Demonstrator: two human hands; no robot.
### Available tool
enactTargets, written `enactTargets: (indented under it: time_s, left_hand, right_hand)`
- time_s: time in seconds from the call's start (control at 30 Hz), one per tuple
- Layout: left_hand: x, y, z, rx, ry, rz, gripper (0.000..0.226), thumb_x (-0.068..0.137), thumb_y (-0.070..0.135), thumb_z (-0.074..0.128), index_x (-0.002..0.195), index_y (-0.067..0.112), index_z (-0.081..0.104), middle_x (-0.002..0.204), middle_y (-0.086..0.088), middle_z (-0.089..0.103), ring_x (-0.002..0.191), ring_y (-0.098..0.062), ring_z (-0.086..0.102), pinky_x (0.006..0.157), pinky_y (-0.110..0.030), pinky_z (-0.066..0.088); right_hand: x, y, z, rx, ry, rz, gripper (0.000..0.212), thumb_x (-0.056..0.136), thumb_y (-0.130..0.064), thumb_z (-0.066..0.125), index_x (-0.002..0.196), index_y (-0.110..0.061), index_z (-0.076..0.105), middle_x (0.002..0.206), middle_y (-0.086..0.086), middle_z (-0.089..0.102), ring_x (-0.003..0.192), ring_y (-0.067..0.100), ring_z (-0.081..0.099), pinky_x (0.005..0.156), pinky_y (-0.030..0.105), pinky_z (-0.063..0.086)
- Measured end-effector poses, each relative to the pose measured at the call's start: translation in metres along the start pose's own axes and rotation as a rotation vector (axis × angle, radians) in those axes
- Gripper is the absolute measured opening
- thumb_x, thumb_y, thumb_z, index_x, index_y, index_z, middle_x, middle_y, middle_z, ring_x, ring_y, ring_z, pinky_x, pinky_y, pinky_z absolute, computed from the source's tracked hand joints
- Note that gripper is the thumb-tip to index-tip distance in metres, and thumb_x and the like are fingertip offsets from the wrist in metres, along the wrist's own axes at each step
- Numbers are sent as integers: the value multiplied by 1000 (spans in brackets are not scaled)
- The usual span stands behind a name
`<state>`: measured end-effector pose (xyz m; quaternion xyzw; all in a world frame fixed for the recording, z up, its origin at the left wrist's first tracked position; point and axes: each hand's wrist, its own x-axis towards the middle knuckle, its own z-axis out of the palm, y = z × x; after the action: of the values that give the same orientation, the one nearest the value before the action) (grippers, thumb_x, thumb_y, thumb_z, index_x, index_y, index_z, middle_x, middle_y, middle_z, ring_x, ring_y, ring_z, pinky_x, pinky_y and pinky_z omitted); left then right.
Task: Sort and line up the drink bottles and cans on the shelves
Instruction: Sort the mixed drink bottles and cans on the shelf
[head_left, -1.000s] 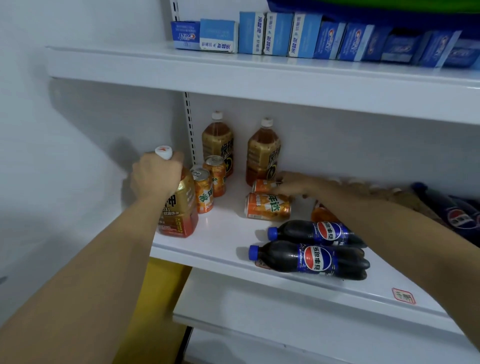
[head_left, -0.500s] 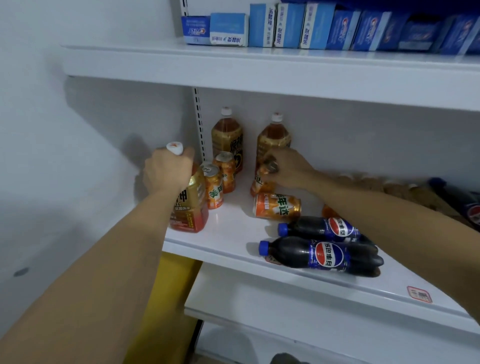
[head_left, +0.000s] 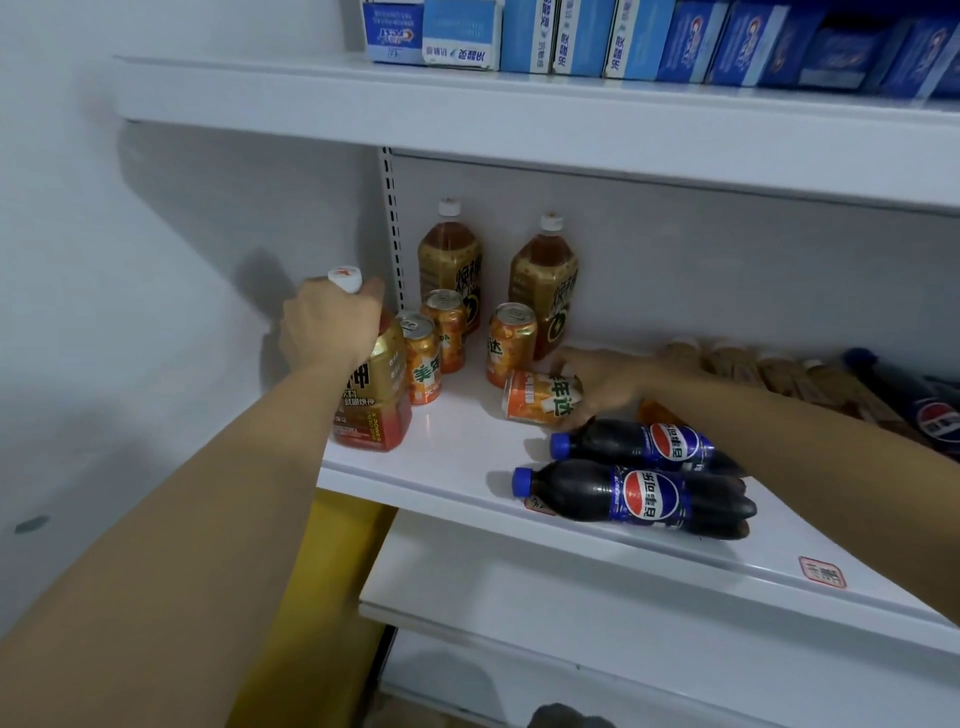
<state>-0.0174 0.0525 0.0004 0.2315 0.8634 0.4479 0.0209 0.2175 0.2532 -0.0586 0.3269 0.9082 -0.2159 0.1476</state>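
Left hand (head_left: 327, 325) grips a squarish plastic tea bottle (head_left: 371, 387); right hand (head_left: 602, 382) holds a toppled orange can (head_left: 540, 397) on the glossy shelf (head_left: 467, 457).

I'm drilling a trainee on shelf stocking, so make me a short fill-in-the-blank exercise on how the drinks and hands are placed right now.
1. The left hand grips a tea bottle near its ____.
2. The right hand touches an orange can that lies on its ____.
3. ____ orange cans stand upright.
4. The two cola bottles in front have ____ caps.

Missing words: cap; side; Three; blue
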Motion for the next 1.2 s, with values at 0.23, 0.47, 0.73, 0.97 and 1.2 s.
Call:
enactTargets:
  time_s: [0.23, 0.47, 0.73, 0.97, 1.2]
  left_hand:
    - [-4, 2, -2, -14, -8, 7, 39, 92, 52, 57, 100, 16, 67, 93, -9, 67, 87, -32, 61, 70, -34, 40]
    - [-5, 3, -2, -7, -4, 17, 35, 93, 50, 57, 97, 17, 66, 91, -8, 65, 84, -29, 59, 66, -32, 39]
    - [0, -2, 0, -12, -19, 13, 39, 91, 53, 59, 100, 16, 67, 92, -7, 68, 87, -28, 63, 66, -32, 40]
    - [1, -6, 1, -41, -2, 22, 38, 86, 51, 62, 102, 17, 67, 92, -7, 69, 89, -33, 65, 72, -37, 48]
    - [-26, 3, -8, -100, 362, 428, 76, 84, 46, 70, 146, 15, 40, 141, -8, 50, 130, -27, 48, 106, -42, 39]
  right_hand:
    - [-1, -43, -13, 154, 416, -188, 65, 74, -46, 88, 126, -23, 57, 118, -5, 61, 106, 17, 60, 83, 29, 49]
    - [10, -85, -4, 42, 522, -327, 51, 82, -32, 84, 128, -19, 64, 126, 2, 62, 112, 18, 59, 90, 28, 47]
    - [-31, -35, -10, -85, 90, -168, 50, 93, -30, 72, 135, -20, 49, 119, -1, 59, 108, 19, 61, 91, 33, 52]
    - [-45, 3, 0, -191, -267, -108, 48, 97, -49, 63, 139, -30, 50, 126, -6, 56, 113, 16, 57, 98, 39, 50]
    - [-59, -3, -28, 1, 49, -261, 34, 105, -41, 51, 134, -24, 48, 122, 4, 61, 108, 21, 61, 95, 40, 54]
